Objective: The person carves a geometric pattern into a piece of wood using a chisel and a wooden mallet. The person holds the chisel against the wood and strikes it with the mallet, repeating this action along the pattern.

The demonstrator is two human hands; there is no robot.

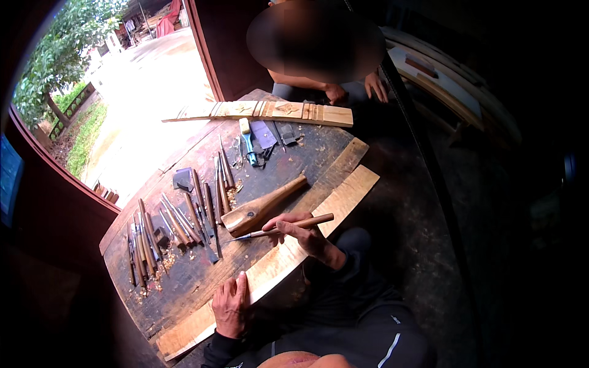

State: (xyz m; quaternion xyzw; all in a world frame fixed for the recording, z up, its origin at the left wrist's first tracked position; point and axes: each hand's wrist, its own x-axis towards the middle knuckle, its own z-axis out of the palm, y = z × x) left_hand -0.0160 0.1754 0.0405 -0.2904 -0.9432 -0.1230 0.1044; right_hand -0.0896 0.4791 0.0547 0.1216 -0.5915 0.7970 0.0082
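My right hand (310,238) grips a wood chisel (319,219) by its wooden handle. The metal blade points left, past the thick end of a wooden mallet (264,205) lying on the table. Under that hand and along the table's near edge runs a long pale board (276,267). My left hand (230,306) rests on the board with its fingers lying flat. It holds nothing.
Several carving chisels (184,230) lie in rows among wood shavings on the dark worktable (196,279). Behind them are a blue-handled brush (248,144) and a carved board (264,110). Another person's hand (375,86) shows beyond the table, near stacked boards (438,83).
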